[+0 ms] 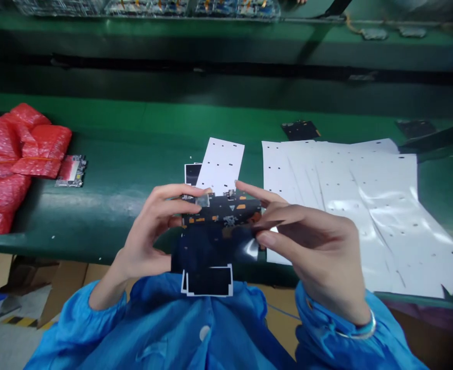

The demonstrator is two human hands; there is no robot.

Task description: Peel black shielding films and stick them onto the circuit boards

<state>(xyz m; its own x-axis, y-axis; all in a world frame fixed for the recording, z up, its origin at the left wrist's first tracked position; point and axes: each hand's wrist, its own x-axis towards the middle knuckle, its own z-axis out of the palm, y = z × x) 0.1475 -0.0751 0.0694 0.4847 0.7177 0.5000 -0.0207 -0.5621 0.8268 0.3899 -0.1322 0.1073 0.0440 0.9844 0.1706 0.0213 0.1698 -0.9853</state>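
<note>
Between my hands is a circuit board [220, 209] with a black face, orange patches and small metal parts along its far edge. My left hand [155, 226] grips its left side, fingers on top and thumb lower down. A glossy black film [214, 246] covers the near part of the board. My right hand [307, 236] pinches the film's right edge between thumb and finger, its index finger stretched toward the board's far right corner. Just beyond the board lies a narrow white sheet [222, 162] with small holes. Black pieces with white borders [210, 281] show at the table's near edge.
Large white punched sheets [338, 205] spread over the right side. Red bubble-wrapped bundles [2, 164] lie at the left beside another board [72, 170]. A dark board [301, 130] sits behind the sheets. Along the back runs a green shelf [133, 25] with trays of parts.
</note>
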